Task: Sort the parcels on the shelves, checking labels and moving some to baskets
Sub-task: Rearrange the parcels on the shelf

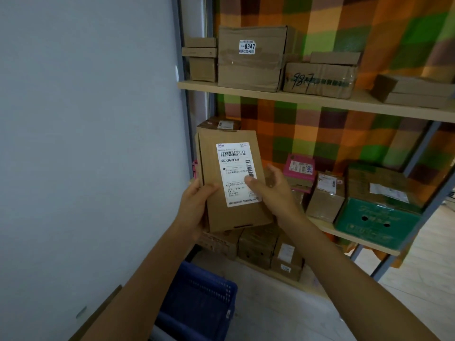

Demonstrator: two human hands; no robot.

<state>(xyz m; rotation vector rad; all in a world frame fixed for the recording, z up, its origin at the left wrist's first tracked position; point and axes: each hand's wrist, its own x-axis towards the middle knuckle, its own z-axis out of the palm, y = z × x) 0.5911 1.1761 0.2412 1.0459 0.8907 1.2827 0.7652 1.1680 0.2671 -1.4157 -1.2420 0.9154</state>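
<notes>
Cardboard parcel [246, 215] upright between both hands, left hand [194, 207] gripping its lower left edge, right hand [273, 190] clasping its right side, thumb covering part of the white label [235, 168], small print unreadable, blue basket [204, 299] below the forearms, partly hidden.

A plain pale wall [86, 143] fills the view from 7 to 11 o'clock. A checked cloth [344, 25] in orange, green, brown and yellow hangs from 12 to 3 o'clock. A grey upright strip [181, 45] runs between them. Pale plank floor [423, 262] shows at 4 o'clock.
</notes>
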